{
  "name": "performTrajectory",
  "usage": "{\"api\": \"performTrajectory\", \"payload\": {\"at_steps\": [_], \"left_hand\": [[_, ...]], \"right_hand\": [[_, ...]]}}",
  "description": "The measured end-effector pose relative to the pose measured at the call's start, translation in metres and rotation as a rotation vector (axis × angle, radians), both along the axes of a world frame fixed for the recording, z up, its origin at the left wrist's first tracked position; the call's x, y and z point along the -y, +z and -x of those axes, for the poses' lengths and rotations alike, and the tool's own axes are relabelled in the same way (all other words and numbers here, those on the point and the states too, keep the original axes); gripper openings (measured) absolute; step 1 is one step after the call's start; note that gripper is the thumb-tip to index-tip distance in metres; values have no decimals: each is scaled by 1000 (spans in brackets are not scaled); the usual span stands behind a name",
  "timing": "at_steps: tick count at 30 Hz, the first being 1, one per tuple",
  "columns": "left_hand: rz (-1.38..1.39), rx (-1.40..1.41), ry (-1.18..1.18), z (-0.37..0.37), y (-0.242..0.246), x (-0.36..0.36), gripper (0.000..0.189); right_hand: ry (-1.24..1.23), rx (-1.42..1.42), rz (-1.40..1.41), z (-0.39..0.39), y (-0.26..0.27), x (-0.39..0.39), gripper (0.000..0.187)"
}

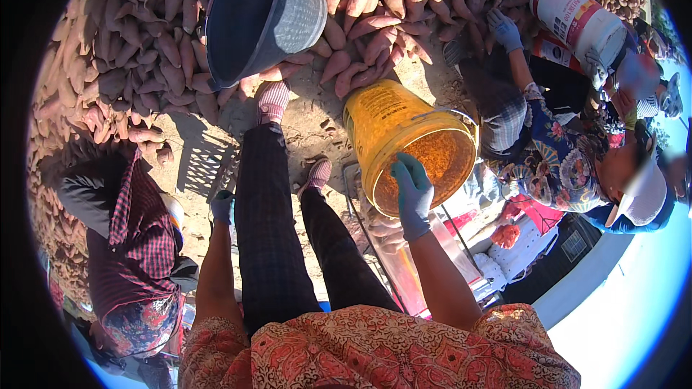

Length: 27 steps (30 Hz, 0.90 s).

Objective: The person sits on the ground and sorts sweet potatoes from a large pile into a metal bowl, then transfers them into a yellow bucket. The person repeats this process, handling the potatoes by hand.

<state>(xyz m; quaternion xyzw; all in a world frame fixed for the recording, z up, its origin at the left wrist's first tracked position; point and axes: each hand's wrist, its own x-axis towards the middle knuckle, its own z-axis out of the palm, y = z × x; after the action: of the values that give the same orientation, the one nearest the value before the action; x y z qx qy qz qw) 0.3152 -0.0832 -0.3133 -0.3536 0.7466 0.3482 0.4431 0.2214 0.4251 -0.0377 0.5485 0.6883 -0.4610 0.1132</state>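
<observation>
My right hand (pixel 415 194), in a pale glove with teal fingertips, grips the rim of a yellow plastic bucket (pixel 386 113). The bucket lies tilted with its mouth toward me, and its inside is coated with brown dirt. My left hand (pixel 222 206), also gloved, hangs low beside my leg. Its fingers are partly hidden next to a dark narrow edge, so I cannot tell whether it holds anything. Ahead of my feet, a large black bucket (pixel 297 16) leans on its side against heaped sweet potatoes (pixel 167 38). Several sweet potatoes (pixel 373 51) touch the ground near the yellow bucket's base.
A person in a checked garment (pixel 143 210) bends at the left. On the right, another person in a flowered top (pixel 557 167) reaches toward the heap beside a white bucket (pixel 578 16). A metal-framed stand (pixel 397 259) is near my right leg, with white sacks (pixel 521 248) farther right.
</observation>
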Motion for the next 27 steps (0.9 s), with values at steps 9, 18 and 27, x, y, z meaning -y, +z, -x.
{"api": "performTrajectory", "payload": {"at_steps": [9,18,27], "left_hand": [[-153,-107,619,104,62,-25,33],[404,-14,-852,106,29,-25,30],[328,96,-1319,105,8,-20,28]], "right_hand": [[393,238,-163,-68,-67,39,48],[268,205,-160,-73,-83,48,25],[131,45,-155,-59,-78,54,19]]}}
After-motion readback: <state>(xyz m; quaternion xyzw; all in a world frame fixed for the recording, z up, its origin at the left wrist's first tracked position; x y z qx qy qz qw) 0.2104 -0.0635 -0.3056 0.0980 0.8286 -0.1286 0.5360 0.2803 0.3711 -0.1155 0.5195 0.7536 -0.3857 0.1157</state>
